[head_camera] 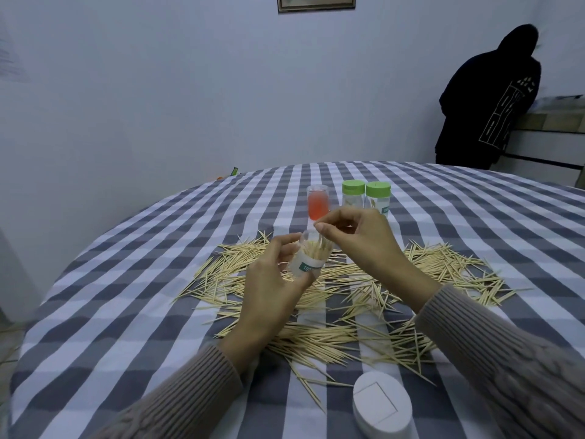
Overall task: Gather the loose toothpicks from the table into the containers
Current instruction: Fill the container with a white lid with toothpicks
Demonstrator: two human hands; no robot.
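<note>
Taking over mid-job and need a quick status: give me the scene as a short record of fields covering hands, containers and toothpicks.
left hand: left hand grips the open container, tilted, lifted off the table
right hand: right hand pinches toothpicks at the container's mouth
held container: partly filled with toothpicks
loose toothpicks: loose toothpicks spread widely over the checked tablecloth
other containers: two green-lidded jars upright behind the hands; red-tinted jar beside them
white lid: white lid at the near edge
background: person in dark clothing, back turned
</note>
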